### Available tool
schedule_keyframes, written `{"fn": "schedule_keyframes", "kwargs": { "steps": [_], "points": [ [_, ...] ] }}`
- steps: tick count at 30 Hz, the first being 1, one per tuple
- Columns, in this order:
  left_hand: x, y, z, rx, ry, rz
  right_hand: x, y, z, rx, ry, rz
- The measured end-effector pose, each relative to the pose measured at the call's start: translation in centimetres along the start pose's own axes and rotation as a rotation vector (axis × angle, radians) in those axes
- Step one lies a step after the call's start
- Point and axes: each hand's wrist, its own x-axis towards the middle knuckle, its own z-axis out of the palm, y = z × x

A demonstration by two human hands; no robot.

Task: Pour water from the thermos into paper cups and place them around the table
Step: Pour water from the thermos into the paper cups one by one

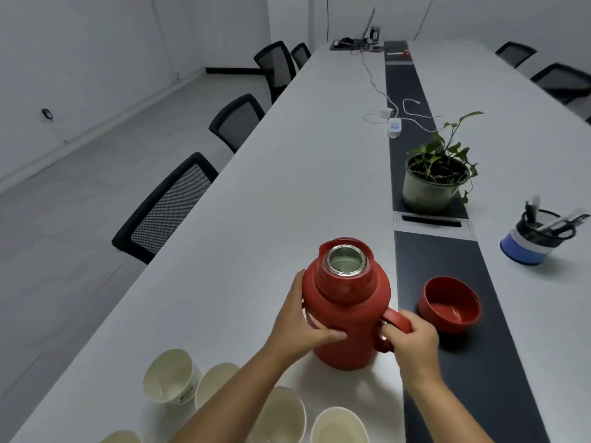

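Now the right hand [412, 338] gripped the open thermos [347, 302] by its handle and the left hand [300, 327] held its side; tipped too fast, water could splash past the paper cups [172, 375].

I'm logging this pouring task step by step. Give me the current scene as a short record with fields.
thermos: red thermos, upright on the white table, mouth uncovered
lid: red lid lying open side up on the dark strip, right of the thermos
left hand: left hand holds the thermos body
right hand: right hand grips the handle
cups: paper cups near the table's edge; water not visible in them
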Motion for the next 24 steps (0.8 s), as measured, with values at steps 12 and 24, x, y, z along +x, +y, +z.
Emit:
{"fn": "schedule_keyframes", "kwargs": {
  "steps": [12,24],
  "points": [
    [-8.3,8.2,4.1,-0.164,-0.008,0.058,-8.4,-7.7,-10.7,-0.185,0.012,-0.32],
    [-19.3,4.2,8.3,-0.521,0.029,-0.19,-16.1,-6.8,-13.6,-0.488,-0.198,-0.341]
  ]
}}
